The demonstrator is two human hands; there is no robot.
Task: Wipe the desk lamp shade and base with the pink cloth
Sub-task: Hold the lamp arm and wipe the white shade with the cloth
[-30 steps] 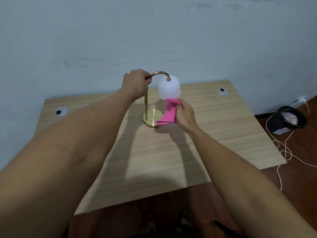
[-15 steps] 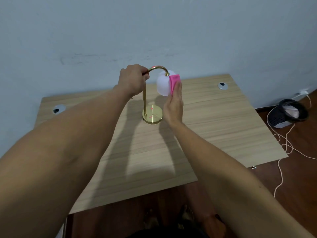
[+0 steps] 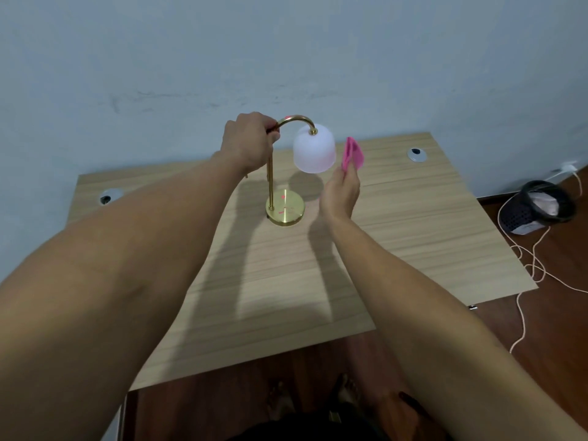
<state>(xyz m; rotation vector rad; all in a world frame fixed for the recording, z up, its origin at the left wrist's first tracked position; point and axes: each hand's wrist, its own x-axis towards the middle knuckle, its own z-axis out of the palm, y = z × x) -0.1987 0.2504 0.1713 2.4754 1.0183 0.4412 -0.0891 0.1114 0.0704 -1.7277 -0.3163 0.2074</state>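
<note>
A small desk lamp stands at the back middle of the wooden desk (image 3: 397, 249). It has a round brass base (image 3: 288, 210), a thin brass stem curving over the top, and a white frosted shade (image 3: 314, 149) hanging down. My left hand (image 3: 249, 140) grips the stem just below the curve. My right hand (image 3: 340, 194) holds the folded pink cloth (image 3: 353, 154) upright, a short gap to the right of the shade and not touching it.
Two grey cable grommets sit in the desk, one at the far left (image 3: 109, 196) and one at the far right (image 3: 416, 154). A pale wall rises right behind the desk. On the floor to the right lie a black mesh bin (image 3: 537, 208) and a loose white cord (image 3: 534, 268).
The pink cloth went from the lamp base up against the shade's right side, and has now come off the shade to the right. My left hand has kept its grip on the stem.
</note>
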